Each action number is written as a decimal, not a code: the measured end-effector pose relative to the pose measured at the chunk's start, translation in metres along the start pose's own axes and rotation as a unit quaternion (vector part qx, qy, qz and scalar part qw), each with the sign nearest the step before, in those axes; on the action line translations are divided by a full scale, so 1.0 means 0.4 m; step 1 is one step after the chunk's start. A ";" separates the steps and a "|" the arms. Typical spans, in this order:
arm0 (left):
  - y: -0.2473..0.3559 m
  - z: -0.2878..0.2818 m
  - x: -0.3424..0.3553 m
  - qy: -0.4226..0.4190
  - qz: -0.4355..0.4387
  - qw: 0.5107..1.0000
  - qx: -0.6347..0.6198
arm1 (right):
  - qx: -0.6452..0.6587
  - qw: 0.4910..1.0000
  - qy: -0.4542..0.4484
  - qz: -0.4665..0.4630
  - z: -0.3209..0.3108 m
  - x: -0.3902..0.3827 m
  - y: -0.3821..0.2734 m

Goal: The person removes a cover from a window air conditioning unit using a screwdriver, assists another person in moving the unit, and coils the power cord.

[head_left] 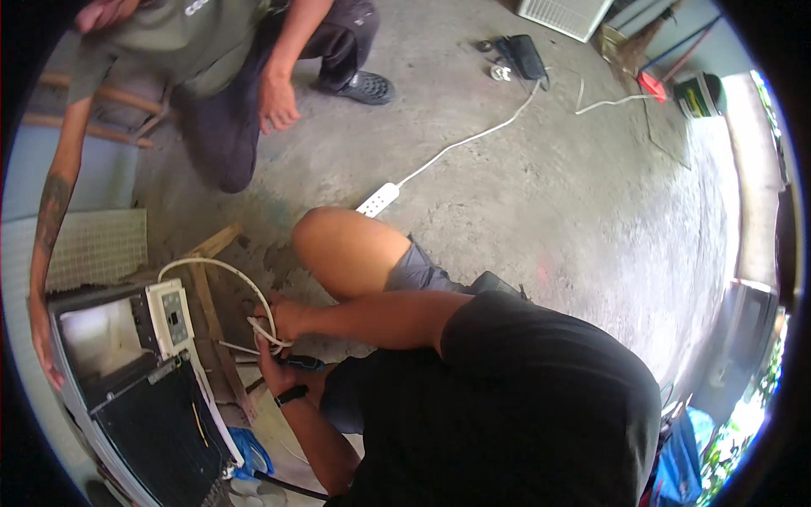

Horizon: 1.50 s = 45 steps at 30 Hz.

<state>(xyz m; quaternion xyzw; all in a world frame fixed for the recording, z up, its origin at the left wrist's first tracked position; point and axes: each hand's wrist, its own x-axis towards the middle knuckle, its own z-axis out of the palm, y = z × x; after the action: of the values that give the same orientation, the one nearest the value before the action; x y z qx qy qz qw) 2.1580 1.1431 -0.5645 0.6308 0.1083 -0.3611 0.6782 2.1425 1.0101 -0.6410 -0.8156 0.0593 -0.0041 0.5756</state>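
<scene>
Nearest the camera, a black shirt (pixel 524 414) fills the lower right of the view, and both forearms are seen reaching leftward from it. The left hand (pixel 274 367) is closed around a screwdriver (pixel 300 363) with a dark blue-green handle, gripped at the handle end; a black wristband (pixel 291 395) is worn on that wrist. Just above it, the right hand (pixel 283 319) is closed on a white cable (pixel 245 283), which is pinched where it bends. From there the cable is looped up and over to the left, toward a small pale control box (pixel 171 317) mounted at the corner of an opened grey appliance casing (pixel 101 338). A dark finned panel (pixel 160 431) is seen along the casing's lower front. The two hands are held close together, just beside the casing's right edge, above a wooden slat (pixel 215 329) lying on the concrete floor (pixel 524 194). A bent bare knee (pixel 338 249) is raised just behind the hands.

At the far left, the casing's edge is touched by another person's hand (pixel 42 346), its tattooed forearm coming down from above. That person is crouched at the upper left, with the other hand (pixel 277 101) hung loosely over a knee.

Farther off, a white power strip (pixel 378 199) is laid on the floor, its cord trailing toward a black object (pixel 524 55) near the top. A white grille (pixel 562 13) and a dark bucket (pixel 699 93) are set at the far edge.
</scene>
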 end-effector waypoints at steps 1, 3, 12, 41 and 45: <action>-0.007 -0.006 -0.001 0.014 0.009 1.000 -0.008 | 0.000 1.000 0.007 -0.007 -0.041 -0.011 -0.041; -0.009 -0.011 0.010 0.021 0.022 0.999 -0.034 | -0.004 0.998 0.054 -0.028 -0.069 -0.024 -0.055; 0.005 0.034 0.091 0.014 0.035 0.999 -0.033 | 0.400 0.915 -0.023 -0.033 -0.108 0.001 -0.022; 0.225 0.086 -0.125 -0.031 0.242 0.951 0.188 | 0.722 0.675 0.044 0.146 -0.256 0.032 -0.120; 0.198 0.080 -0.134 -0.012 0.249 0.950 0.187 | 0.652 0.728 0.029 0.211 -0.291 0.017 -0.158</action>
<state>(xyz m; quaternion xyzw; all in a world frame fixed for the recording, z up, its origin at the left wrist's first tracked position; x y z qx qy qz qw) 2.1593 1.1276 -0.4647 0.7489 -0.1301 -0.2026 0.6174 2.1466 0.9210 -0.5428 -0.2055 0.2296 0.0565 0.9497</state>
